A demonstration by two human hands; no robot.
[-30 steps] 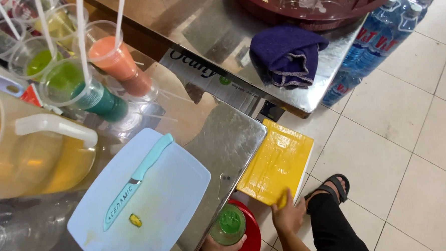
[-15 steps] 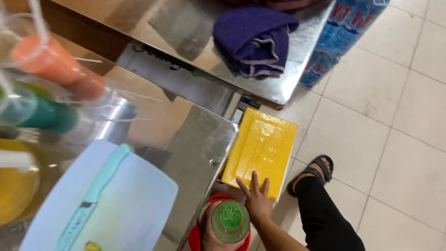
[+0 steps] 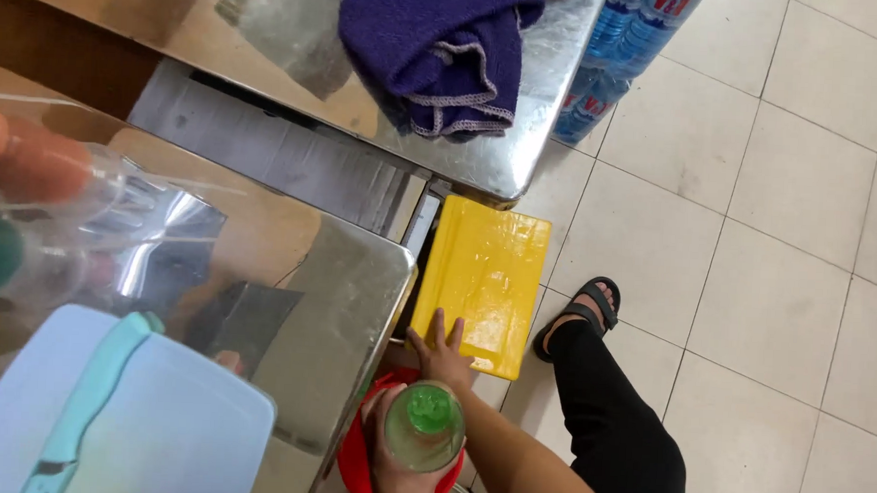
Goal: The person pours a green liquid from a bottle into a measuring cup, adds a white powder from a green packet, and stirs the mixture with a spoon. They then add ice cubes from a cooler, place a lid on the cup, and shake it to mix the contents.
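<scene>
While the right hand [image 3: 442, 350] is laid flat, fingers spread apart, on the near edge of a yellow board [image 3: 486, 278], the left hand [image 3: 390, 456] is closed around a clear plastic cup [image 3: 424, 428] with green at its bottom. The cup is held upright just off the steel counter's [image 3: 347, 302] near right corner, above a red round object [image 3: 355, 455] that is mostly hidden by the cup and hand. The yellow board is seen leaning in the gap between the counter's right edge and the tiled floor [image 3: 752, 290], with its far end tucked under the corner of a second steel table [image 3: 521, 152]. On that table, a purple cloth [image 3: 437, 44] is bunched near the right edge, and a pack of blue-labelled water bottles [image 3: 614, 57] is stood on the floor just beside it. At the counter's near left corner a pale blue cutting board [image 3: 183, 442] is set, and a teal-handled knife [image 3: 86, 409] is laid across it. Along the counter's left edge, blurred clear cups with orange and green drinks [image 3: 18, 179] are glimpsed. A black-trousered leg [image 3: 608, 422] and a sandalled foot [image 3: 584, 307] are planted on the tiles right of the yellow board, close beside the right forearm. The counter's corner stands between the cup and the cutting board.
</scene>
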